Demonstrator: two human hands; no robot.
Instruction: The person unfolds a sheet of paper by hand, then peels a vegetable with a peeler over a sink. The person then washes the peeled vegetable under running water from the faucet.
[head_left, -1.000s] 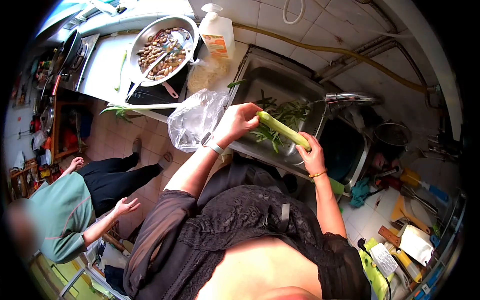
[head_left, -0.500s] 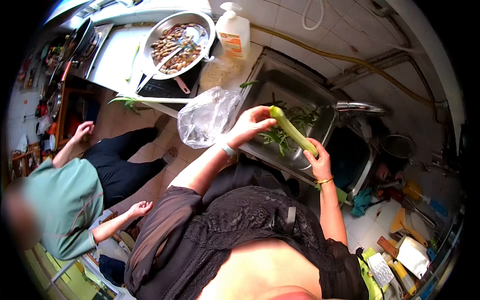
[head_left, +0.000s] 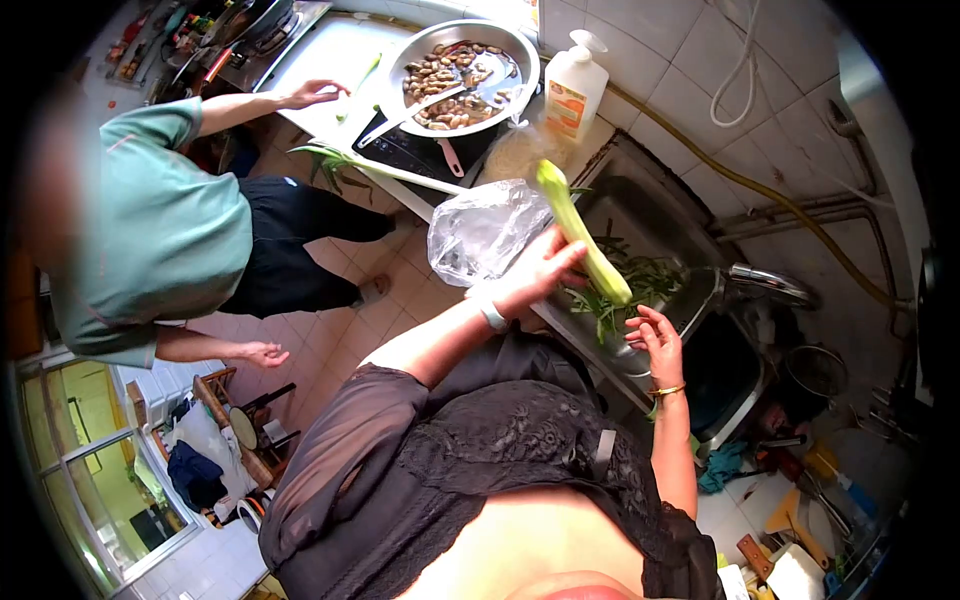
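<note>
A long pale-green gourd (head_left: pixel 585 240), peeled-looking, slants over the sink (head_left: pixel 655 190). My left hand (head_left: pixel 545 270), with a light band at the wrist, is wrapped round it near its middle. Just off the gourd's lower end, my right hand (head_left: pixel 657 345) holds nothing, its fingers loosely bent and apart; a gold bracelet circles that wrist. Green peelings (head_left: pixel 640 285) lie in the sink beneath both hands. Close to my left hand, a clear plastic bag (head_left: pixel 485 225) sits at the counter's edge.
On the counter are a metal basin (head_left: pixel 525 110) of brown shellfish-like pieces in water, a white pump bottle (head_left: pixel 578 85) and a long green onion (head_left: pixel 400 172). A faucet (head_left: pixel 770 283) reaches over the sink. Another person in a green shirt (head_left: pixel 180 215) stands at left, one hand near the counter.
My right hand has let go of the gourd's lower end, and my left hand now grips its middle. The other person has moved nearer the counter. The view has shifted.
</note>
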